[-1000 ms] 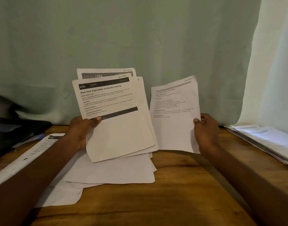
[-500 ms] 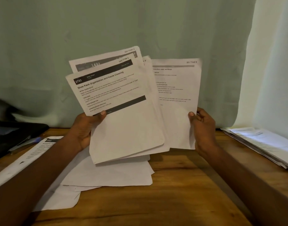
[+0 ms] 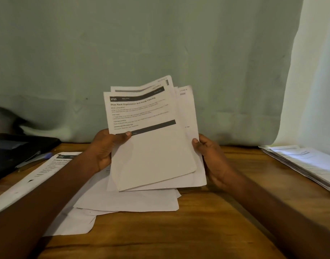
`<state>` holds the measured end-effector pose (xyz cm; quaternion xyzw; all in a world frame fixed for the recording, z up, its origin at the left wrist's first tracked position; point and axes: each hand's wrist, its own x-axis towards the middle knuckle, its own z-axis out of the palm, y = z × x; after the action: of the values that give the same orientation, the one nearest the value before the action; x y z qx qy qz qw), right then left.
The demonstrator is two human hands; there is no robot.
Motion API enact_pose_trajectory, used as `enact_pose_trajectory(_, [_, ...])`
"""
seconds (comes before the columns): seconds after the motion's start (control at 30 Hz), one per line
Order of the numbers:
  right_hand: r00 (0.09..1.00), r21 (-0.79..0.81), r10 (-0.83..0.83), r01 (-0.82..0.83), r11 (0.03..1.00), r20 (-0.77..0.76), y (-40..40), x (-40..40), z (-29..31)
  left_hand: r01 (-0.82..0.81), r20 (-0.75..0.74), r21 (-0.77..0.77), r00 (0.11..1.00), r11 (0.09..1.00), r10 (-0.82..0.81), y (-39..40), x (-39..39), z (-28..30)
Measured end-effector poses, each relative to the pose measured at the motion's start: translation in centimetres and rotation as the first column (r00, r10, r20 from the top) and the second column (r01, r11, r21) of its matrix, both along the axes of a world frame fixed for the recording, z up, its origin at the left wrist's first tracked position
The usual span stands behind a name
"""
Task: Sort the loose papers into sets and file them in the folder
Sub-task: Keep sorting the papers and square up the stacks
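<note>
Both hands were on one fanned set of sheets (image 3: 151,146), held upright above the wooden table (image 3: 207,230). Left hand (image 3: 104,148) gripped the left edge, thumb pressed on the front page just below its lower dark bar. Right hand (image 3: 212,157) gripped the right edge, thumb on the front, fingers behind (not visible). Front page read "2723" and "Shoe Rack Organization and Insole Cleaning"; at least three more sheets showed behind it, offset to the right and top, corners marked "SECTION". More loose papers (image 3: 128,204) lay flat on the table directly under the held set, overlapping each other. One printed sheet (image 3: 38,174) lay to the left, partly under the left forearm. A separate stack of papers (image 3: 306,165) sat at the right edge, well apart. Dark folder (image 3: 12,150) was at far left with a pen (image 3: 35,157) beside it. Green curtain (image 3: 160,43) hung behind.
</note>
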<state>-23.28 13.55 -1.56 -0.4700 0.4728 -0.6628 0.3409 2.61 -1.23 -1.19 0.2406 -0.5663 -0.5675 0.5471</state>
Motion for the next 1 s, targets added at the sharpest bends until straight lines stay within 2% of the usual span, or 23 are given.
enact_pose_trajectory(0.07, [0.998,0.047,0.018,-0.021,0.999,0.06,-0.3,0.0,-0.2,0.01,0.069,-0.044,0.998,0.999,-0.007,0.1,0.1,-0.1])
enact_pose_trajectory(0.17, [0.979,0.13,0.119,-0.141,0.981,0.168,-0.5,-0.3,-0.3,0.037,0.143,-0.091,0.989,0.995,-0.024,0.7,-0.2,-0.1])
enact_pose_trajectory(0.27, [0.979,0.093,0.182,-0.191,0.977,0.096,-0.1,0.2,-0.4,0.039,0.133,-0.106,0.991,0.994,-0.025,1.5,-1.0,0.2])
enact_pose_trajectory(0.37, [0.996,-0.018,0.024,-0.022,1.0,0.082,0.1,0.8,0.0,0.144,0.078,-0.111,0.988,0.983,-0.136,2.6,-1.6,1.1])
enact_pose_trajectory(0.47, [0.989,-0.153,-0.134,0.141,0.978,0.055,0.7,0.8,1.1,0.262,0.09,-0.096,0.963,0.96,-0.254,3.9,-2.0,1.6])
enact_pose_trajectory(0.53, [0.977,-0.232,-0.213,0.202,0.951,-0.024,1.1,0.9,1.6,0.189,0.09,-0.121,0.98,0.974,-0.179,4.4,-2.7,1.4])
enact_pose_trajectory(0.67, [0.962,-0.362,-0.256,0.207,0.909,-0.092,1.6,1.6,1.9,-0.014,0.026,-0.237,0.999,0.971,0.021,5.0,-3.8,2.0])
enact_pose_trajectory(0.73, [0.962,-0.338,-0.241,0.185,0.923,-0.131,1.6,1.5,2.0,-0.03,0.048,-0.259,0.998,0.965,0.043,5.1,-3.7,2.4])
enact_pose_trajectory(0.9, [0.955,-0.074,-0.107,0.089,0.993,-0.276,1.0,1.3,0.5,-0.023,0.22,-0.18,0.973,0.983,0.063,4.6,-3.0,0.7])
enact_pose_trajectory(1.0, [0.975,-0.084,-0.05,0.032,0.996,-0.217,0.9,1.7,0.7,-0.084,0.122,-0.14,0.987,0.987,0.101,3.7,-2.6,0.5])
